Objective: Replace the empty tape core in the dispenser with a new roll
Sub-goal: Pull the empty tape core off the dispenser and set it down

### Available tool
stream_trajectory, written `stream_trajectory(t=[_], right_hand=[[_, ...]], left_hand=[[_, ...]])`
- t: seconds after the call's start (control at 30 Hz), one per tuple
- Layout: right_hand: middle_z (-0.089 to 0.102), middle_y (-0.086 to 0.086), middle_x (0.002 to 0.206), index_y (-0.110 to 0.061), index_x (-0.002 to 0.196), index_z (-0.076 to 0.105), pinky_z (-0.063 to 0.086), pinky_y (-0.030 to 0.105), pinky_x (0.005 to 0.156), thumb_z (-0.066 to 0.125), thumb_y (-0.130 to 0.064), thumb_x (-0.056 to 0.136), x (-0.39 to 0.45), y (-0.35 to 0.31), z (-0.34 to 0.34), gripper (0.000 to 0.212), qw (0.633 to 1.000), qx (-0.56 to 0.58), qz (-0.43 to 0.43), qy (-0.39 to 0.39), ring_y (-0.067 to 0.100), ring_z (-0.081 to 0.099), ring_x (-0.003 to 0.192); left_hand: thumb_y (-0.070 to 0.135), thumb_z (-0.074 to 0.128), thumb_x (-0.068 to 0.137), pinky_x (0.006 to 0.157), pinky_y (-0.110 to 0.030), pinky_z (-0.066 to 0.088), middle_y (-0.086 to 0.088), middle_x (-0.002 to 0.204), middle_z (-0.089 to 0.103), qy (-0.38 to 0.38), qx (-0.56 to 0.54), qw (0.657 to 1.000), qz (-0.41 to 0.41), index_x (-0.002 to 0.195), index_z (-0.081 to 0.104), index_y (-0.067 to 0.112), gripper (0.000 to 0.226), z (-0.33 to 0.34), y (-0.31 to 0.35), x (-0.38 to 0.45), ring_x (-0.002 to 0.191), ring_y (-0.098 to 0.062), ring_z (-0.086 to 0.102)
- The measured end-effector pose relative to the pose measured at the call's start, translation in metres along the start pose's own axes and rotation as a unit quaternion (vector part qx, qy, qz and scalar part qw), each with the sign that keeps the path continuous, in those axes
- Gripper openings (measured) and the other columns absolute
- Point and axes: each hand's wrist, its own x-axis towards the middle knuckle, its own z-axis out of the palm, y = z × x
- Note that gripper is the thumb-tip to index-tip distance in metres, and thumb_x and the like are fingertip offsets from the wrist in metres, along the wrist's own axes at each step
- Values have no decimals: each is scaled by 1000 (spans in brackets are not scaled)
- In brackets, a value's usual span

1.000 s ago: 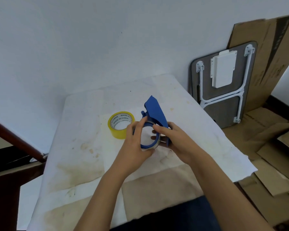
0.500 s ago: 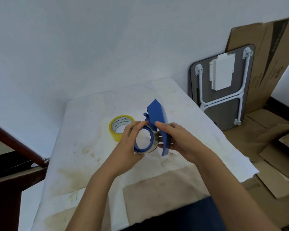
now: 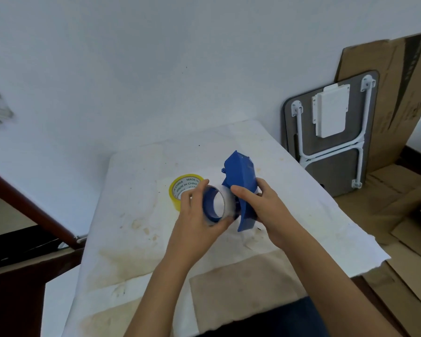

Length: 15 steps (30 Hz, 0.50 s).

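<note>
Left hand: curled round a blue ring, thumb below and fingers over its top rim, gripping it firmly.
Blue ring: held just left of the dispenser; whether it touches the body I cannot tell, a pale band of empty core sits between them.
Right hand: wrapped round the blue dispenser from the right, forefinger laid across its face; a closed hold.
Dispenser: lifted off the table, pointed end up and away.
New roll: yellow, flat on the table just behind the left hand, partly hidden by it.
Table edges: wall close behind, a drop on the right towards cardboard and a folded table.
Open room: bare stained surface to the left and near the person.
</note>
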Motion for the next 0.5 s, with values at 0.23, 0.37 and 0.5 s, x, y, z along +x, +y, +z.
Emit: stream_trajectory(t=[0.23,0.37,0.5], right_hand=[[66,6,121,-18,127,53,58,36,74,73,-43,77,10,4,6,59,977,191,50,79,23,67,102],[67,8,124,-22,127,58,55,31,67,70,-43,81,15,9,16,52,962,254,58,79,23,67,105],[68,8,124,-22,121,62,55,33,72,68,-41,84,15,13,27,42,960,257,71,85,22,66,100]], left_hand=[[55,74,76,94,-26,36,7,139,38,176,-38,975,-133,151,28,36,90,-48,-33,-1,128,-16,46],[43,76,78,100,-45,42,-9,141,27,148,98,959,-222,155,21,38,94,-78,-80,5,130,-37,39],[41,73,81,101,-47,42,-12,147,28,43,136,956,-256,157,11,39,98,-82,-101,17,127,-41,43]])
